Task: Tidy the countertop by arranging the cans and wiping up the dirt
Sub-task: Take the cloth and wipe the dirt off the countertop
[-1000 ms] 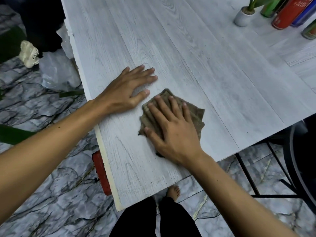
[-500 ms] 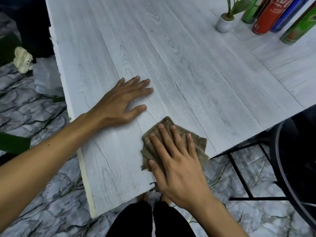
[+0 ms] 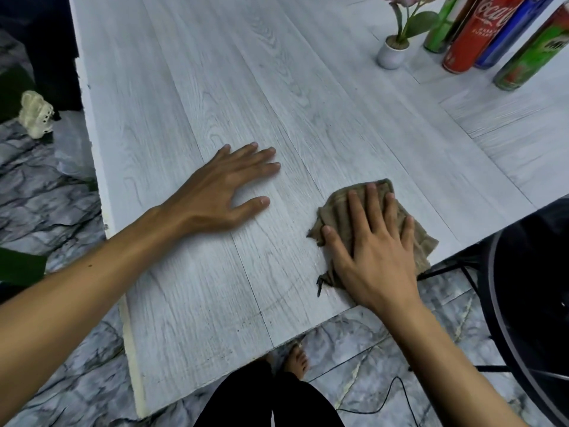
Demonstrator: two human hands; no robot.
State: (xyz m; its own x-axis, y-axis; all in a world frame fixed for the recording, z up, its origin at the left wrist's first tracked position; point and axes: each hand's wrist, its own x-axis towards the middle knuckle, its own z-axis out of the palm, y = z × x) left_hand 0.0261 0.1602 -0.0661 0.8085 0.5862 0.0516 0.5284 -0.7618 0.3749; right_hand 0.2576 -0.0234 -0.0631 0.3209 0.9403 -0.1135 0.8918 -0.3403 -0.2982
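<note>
Stretching across nearly the whole view is the pale wood-grain countertop, with grey marbled floor showing on its left and below its near edge. A big dark round shape fills the lower right; what it is, I cannot tell.

Now the hands. The left hand lies palm down on the bare top near the left edge, fingers straight and fanned a little, thumb out to the side, holding nothing. The right hand is flat too, fingers straight and slightly spread, pressing down on a brown cloth. That cloth sits crumpled under the palm, close to the near right edge of the top, its corners poking out on both sides of the hand.

Up in the far right corner stand the cans, bunched close together: a green can at the back, a red can, a blue can, and another green can nearest the right. Just left of them is a small white pot with a leafy plant.

Down on the floor at the left sits a small cream figure. A bare foot peeks out below the near edge. Fine dark specks dot the top along that front edge.
</note>
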